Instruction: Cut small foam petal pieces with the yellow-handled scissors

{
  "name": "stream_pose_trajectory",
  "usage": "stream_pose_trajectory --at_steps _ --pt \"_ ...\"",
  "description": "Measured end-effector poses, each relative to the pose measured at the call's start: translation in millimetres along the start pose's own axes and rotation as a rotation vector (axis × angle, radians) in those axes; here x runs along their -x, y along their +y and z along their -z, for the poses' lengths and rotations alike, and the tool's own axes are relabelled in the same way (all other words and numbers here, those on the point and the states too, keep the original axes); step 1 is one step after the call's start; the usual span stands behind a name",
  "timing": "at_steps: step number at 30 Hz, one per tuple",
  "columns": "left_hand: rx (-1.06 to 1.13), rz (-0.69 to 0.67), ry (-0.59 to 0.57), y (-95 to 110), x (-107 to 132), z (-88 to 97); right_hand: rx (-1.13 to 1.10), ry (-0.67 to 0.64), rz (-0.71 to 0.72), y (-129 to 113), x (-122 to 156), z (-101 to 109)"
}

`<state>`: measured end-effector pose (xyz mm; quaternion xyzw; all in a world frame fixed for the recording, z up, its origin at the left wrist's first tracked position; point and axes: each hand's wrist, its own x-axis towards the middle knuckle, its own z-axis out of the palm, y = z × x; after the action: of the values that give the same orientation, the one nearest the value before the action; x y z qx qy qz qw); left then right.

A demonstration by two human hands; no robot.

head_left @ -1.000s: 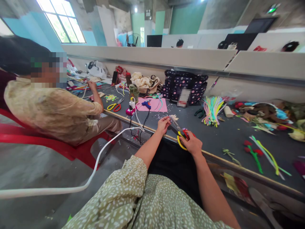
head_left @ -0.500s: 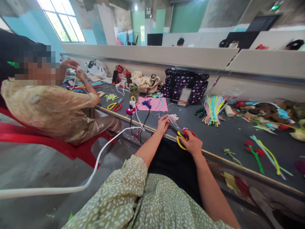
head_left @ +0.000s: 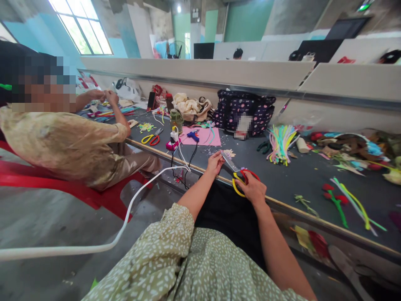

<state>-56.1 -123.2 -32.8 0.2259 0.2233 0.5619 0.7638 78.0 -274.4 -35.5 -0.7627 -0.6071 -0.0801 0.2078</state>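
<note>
Your right hand (head_left: 254, 190) grips the yellow-and-red scissors (head_left: 237, 174) through the handle loops, over the desk's (head_left: 282, 179) near edge. Your left hand (head_left: 214, 162) is closed, pinching something too small to identify at the blades. It is probably light and limp, so hold it close to the cut.

My left hand (head_left: 214, 162) and right hand (head_left: 253, 190) flank the yellow-and-red-handled scissors (head_left: 238, 175) at the long dark worktable's (head_left: 288, 179) near edge. Behind them lies a pink paper sheet (head_left: 203, 138), with a dotted dark fabric bag (head_left: 242, 109) to its right, farther back.
</note>
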Motion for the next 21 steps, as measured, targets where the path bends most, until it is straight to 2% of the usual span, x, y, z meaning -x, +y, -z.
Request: stream_pose_trajectory --at_steps 13,18,21 --pt "-0.085 0.006 -0.007 1.5 1.8 0.2 -0.011 -0.011 -0.009 2.4 -0.9 -1.2" --pt "-0.019 0.036 -0.050 2.5 2.3 0.2 -0.039 -0.014 -0.008 4.1 -1.6 -1.4" --pt "-0.002 0.051 -0.038 3.0 2.7 0.0 -0.055 -0.012 -0.004 5.1 -2.1 -1.8"
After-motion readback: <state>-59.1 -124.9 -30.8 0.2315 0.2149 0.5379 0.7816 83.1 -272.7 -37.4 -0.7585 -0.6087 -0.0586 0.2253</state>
